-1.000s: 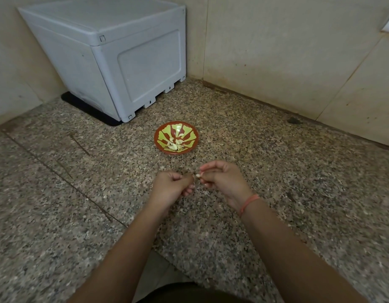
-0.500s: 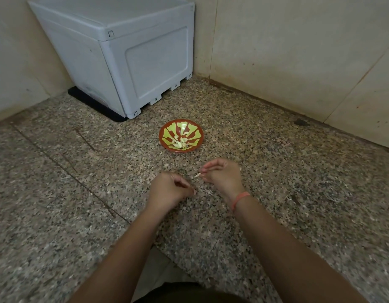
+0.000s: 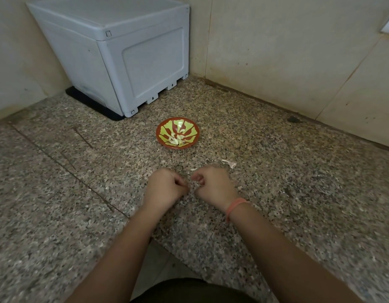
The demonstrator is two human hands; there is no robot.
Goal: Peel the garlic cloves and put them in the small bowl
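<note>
The small red bowl with a yellow-green pattern [image 3: 190, 127] stands on the speckled stone counter and holds several peeled garlic cloves [image 3: 177, 139]. Nearer to me, my left hand [image 3: 165, 186] and my right hand [image 3: 213, 184] hover close together, both with fingers curled into loose fists. The left hand's fingers close around a garlic clove that is hidden inside them. I see nothing between the right hand's fingers. A thin white sliver [image 3: 193, 169] lies just beyond the right hand's knuckles. A scrap of garlic peel [image 3: 229, 163] lies on the counter to its right.
A large grey plastic box [image 3: 123, 53] stands on a black mat in the back left corner. Beige walls close off the back and right. The counter's front edge [image 3: 158, 239] cuts in just below my forearms. An orange band circles my right wrist.
The right hand drew back from the left, then curled shut and came close again. The white sliver it pinched now lies beyond its knuckles. A peel scrap shows to its right.
</note>
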